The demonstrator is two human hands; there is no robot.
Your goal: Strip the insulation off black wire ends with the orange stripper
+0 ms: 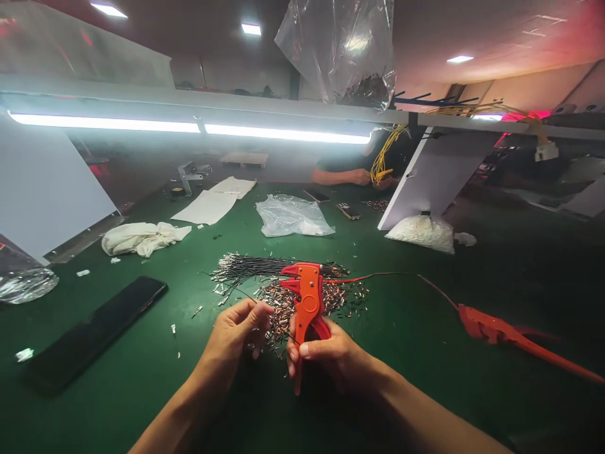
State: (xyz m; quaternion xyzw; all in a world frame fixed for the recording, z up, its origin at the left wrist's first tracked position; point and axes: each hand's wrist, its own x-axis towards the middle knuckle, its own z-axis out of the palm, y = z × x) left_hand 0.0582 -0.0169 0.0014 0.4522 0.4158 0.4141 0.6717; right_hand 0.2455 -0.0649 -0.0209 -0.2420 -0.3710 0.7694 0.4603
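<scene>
My right hand [326, 353] is wrapped around the handles of an orange and red wire stripper [309, 296], held upright with its red jaws toward the left. Between the thumb and fingers of my left hand [241, 325] is a thin black wire [243, 292], whose far end runs up and to the left. A heap of small metal terminals and wire scraps [278, 306] lies behind and between my hands. Beyond it, a bundle of black wires [265, 266] with metal ends is laid out sideways, partly hidden by the stripper.
On the green table lie a long black object [101, 331], a white cloth [142, 238], a clear plastic bag [293, 215] and a bag of white pieces [420, 233]. An orange tool [491, 328] is at right. Across the table, another person's hands [362, 176] hold yellow wires [385, 157].
</scene>
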